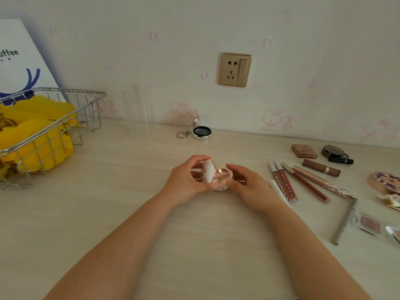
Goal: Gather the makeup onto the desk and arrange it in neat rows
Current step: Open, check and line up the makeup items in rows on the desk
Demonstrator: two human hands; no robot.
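Round cushion compact [214, 175], hinged lid ajar, held just above tabletop [129, 202] centre | likely light, rigid, glossy-slippery; hinge weak point, best gripped at base rim | left hand [190, 178] curled round lid | right hand [246, 182] pinching base | lip tubes [283, 185] lying right, unsorted

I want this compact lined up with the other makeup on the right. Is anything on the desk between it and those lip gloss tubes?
Nothing visible. The open compact, held by the left hand and right hand, sits left of the lip gloss tubes; only the right hand lies between, over bare desk.
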